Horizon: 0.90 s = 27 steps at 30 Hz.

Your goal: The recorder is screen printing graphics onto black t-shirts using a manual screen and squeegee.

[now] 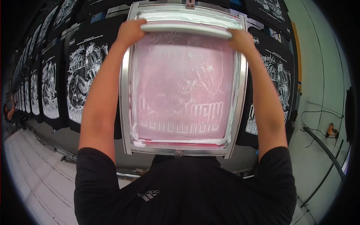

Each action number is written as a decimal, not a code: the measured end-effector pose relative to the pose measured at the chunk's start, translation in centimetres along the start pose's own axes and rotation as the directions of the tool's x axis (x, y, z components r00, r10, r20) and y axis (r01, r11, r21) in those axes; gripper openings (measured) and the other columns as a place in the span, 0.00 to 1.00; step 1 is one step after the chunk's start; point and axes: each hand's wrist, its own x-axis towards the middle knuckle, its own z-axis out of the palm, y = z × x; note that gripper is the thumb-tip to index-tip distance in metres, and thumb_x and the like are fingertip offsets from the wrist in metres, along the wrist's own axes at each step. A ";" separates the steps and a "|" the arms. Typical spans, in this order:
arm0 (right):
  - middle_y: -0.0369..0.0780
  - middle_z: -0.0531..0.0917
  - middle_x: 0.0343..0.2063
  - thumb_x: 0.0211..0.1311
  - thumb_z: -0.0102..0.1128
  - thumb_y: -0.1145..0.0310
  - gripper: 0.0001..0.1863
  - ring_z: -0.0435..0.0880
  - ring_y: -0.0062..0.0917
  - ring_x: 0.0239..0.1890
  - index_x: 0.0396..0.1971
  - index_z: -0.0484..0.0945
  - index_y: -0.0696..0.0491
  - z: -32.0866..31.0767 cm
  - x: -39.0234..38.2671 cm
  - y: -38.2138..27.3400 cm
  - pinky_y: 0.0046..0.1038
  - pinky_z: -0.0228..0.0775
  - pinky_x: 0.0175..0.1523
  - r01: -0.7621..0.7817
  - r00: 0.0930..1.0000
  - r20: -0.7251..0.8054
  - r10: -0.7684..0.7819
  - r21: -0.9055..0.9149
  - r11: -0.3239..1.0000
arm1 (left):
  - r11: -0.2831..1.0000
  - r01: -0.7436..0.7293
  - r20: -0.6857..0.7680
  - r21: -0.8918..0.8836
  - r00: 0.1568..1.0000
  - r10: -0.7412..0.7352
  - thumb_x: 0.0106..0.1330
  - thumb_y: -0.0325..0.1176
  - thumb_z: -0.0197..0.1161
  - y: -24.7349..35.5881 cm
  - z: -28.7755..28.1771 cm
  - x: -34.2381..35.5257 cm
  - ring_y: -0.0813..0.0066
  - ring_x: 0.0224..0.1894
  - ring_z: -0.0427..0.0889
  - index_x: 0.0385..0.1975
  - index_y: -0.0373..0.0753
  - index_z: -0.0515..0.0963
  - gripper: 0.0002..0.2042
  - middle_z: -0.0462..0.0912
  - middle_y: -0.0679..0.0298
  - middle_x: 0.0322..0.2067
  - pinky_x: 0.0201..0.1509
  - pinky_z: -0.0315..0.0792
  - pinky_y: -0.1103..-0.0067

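Both my arms reach forward over a screen printing frame (240,93) with a metal rim and pink mesh (168,82). A squeegee (187,30) with a pale bar lies across the mesh near its far end. My left hand (131,32) is closed round the squeegee's left end, and my right hand (242,39) round its right end. White ink (187,17) is heaped in a band beyond the squeegee and smeared along the frame's inner edges. A pale design with lettering-like bars shows through the mesh. The squeegee's lower edge is hard to make out.
Black T-shirts (52,88) with white prints lie in a row to the left; another printed shirt (275,63) is at the right. On the floor at right are an orange tool (331,130) and a dark hose (324,150). A person (10,108) stands at far left.
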 end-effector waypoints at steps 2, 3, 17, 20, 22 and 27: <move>0.44 0.84 0.47 0.47 0.58 0.64 0.27 0.82 0.40 0.51 0.53 0.80 0.43 -1.3 4.2 1.7 0.39 0.74 0.55 0.049 0.999 0.012 -0.049 0.006 0.999 | 0.998 -0.013 0.078 -0.058 0.997 0.017 0.49 0.49 0.71 -0.6 -1.2 4.1 0.52 0.39 0.84 0.38 0.47 0.83 0.19 0.85 0.56 0.35 0.43 0.77 0.64; 0.44 0.85 0.45 0.46 0.57 0.66 0.27 0.83 0.41 0.48 0.51 0.81 0.46 -0.6 5.6 5.0 0.38 0.76 0.53 0.152 0.986 -0.056 -0.155 -0.056 0.987 | 0.991 -0.042 0.160 -0.125 0.985 0.062 0.48 0.51 0.71 0.3 -1.3 6.1 0.51 0.39 0.83 0.38 0.47 0.84 0.20 0.85 0.57 0.36 0.43 0.77 0.64; 0.44 0.83 0.31 0.35 0.61 0.78 0.22 0.80 0.43 0.37 0.37 0.82 0.52 1.2 -39.4 -8.3 0.40 0.72 0.47 0.122 0.975 0.132 -0.177 0.346 0.930 | 0.946 0.077 0.203 -0.315 0.979 -0.012 0.39 0.21 0.66 13.4 -6.8 -39.0 0.56 0.39 0.80 0.34 0.39 0.78 0.17 0.82 0.59 0.34 0.42 0.75 0.67; 0.44 0.83 0.30 0.35 0.61 0.77 0.20 0.80 0.41 0.37 0.36 0.82 0.53 1.6 -38.1 -8.7 0.42 0.70 0.50 0.080 0.969 0.188 -0.157 0.364 0.928 | 0.946 0.106 0.230 -0.306 0.972 -0.035 0.39 0.22 0.64 13.2 -6.2 -39.1 0.57 0.38 0.80 0.32 0.38 0.77 0.16 0.81 0.59 0.33 0.41 0.74 0.68; 0.43 0.84 0.33 0.34 0.63 0.76 0.22 0.81 0.39 0.41 0.37 0.80 0.53 1.4 -37.7 -8.6 0.47 0.67 0.59 -0.001 0.927 0.352 -0.130 0.350 0.937 | 0.940 0.121 0.248 -0.318 0.968 -0.040 0.39 0.22 0.64 13.1 -6.2 -39.7 0.57 0.38 0.80 0.32 0.38 0.77 0.16 0.81 0.59 0.33 0.42 0.74 0.68; 0.40 0.84 0.40 0.28 0.67 0.76 0.28 0.80 0.37 0.47 0.40 0.78 0.52 4.2 -41.6 -9.6 0.46 0.64 0.64 0.115 0.989 0.052 -0.136 0.296 0.948 | 0.969 0.014 -0.017 -0.246 1.000 -0.019 0.37 0.19 0.60 14.6 -4.4 -42.1 0.57 0.40 0.80 0.33 0.38 0.78 0.17 0.81 0.58 0.34 0.44 0.75 0.66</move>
